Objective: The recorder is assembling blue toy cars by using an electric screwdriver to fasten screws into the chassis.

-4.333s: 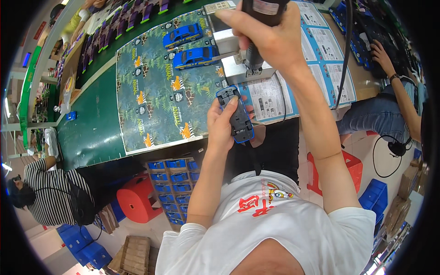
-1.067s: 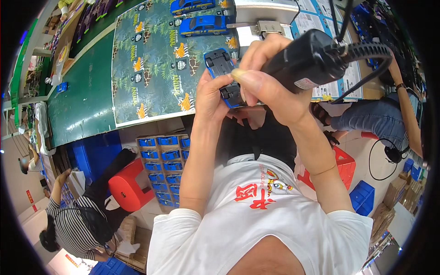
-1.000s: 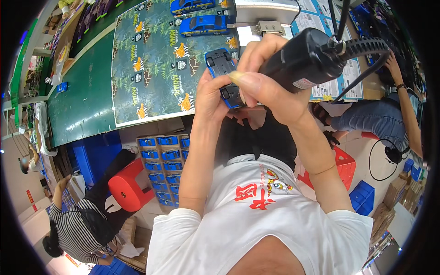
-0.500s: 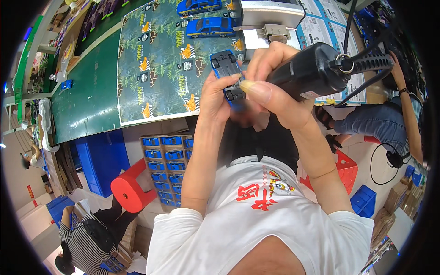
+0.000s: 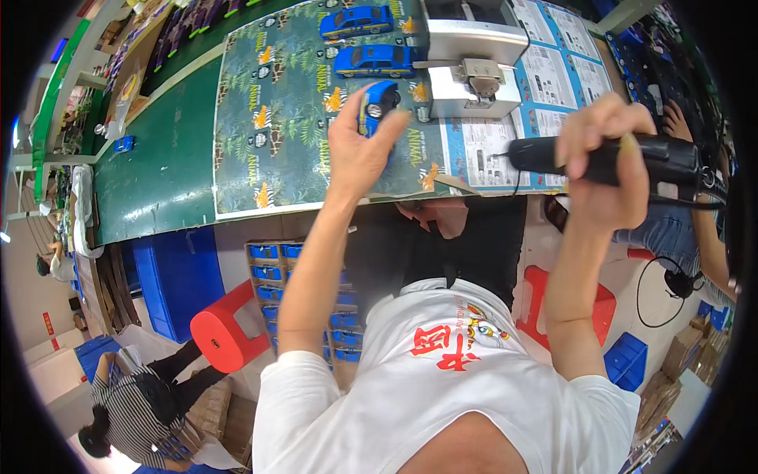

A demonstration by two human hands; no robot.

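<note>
Head view: my left hand [image 5: 359, 154] is clamped around a blue toy car [image 5: 377, 104], which sits at about twelve o'clock from the palm, over the printed animal sheet [image 5: 276, 118] on the green bench [image 5: 158, 174]. My right hand [image 5: 604, 170] is well apart at three o'clock, wrapped tight around a black electric screwdriver [image 5: 600, 154] lying level, its tip pointing to nine o'clock. Two more blue cars [image 5: 375, 59] rest on the sheet at twelve o'clock, beside a grey metal fixture [image 5: 474, 79]. Below the bench stands a red stool [image 5: 229, 340].

Left hand [image 5: 359, 154] hides most of the blue toy car [image 5: 377, 103]; screwdriver [image 5: 608, 156] tip indistinct.
</note>
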